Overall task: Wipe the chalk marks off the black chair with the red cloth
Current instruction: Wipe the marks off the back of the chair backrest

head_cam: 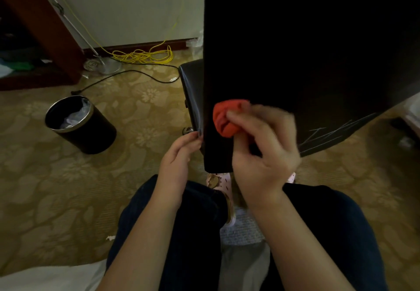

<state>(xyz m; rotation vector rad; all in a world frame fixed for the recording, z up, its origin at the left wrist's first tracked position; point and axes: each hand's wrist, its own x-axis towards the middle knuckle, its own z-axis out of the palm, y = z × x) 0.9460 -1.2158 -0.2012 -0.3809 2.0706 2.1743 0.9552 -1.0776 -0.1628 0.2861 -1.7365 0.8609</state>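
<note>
The job looks partly done at best: the panel of the black chair [306,51] shows no white around the cloth. A cluster of thin chalk marks [329,135] near its lower right corner, well apart from the cloth, is not yet wiped. The right hand [263,152] has its fingers curled tight round the bunched red cloth [225,117], pressing it against the panel close to the lower left edge, while the left hand [179,154] reaches forward and grips the chair's left edge with its fingertips, seemingly to steady it.
</note>
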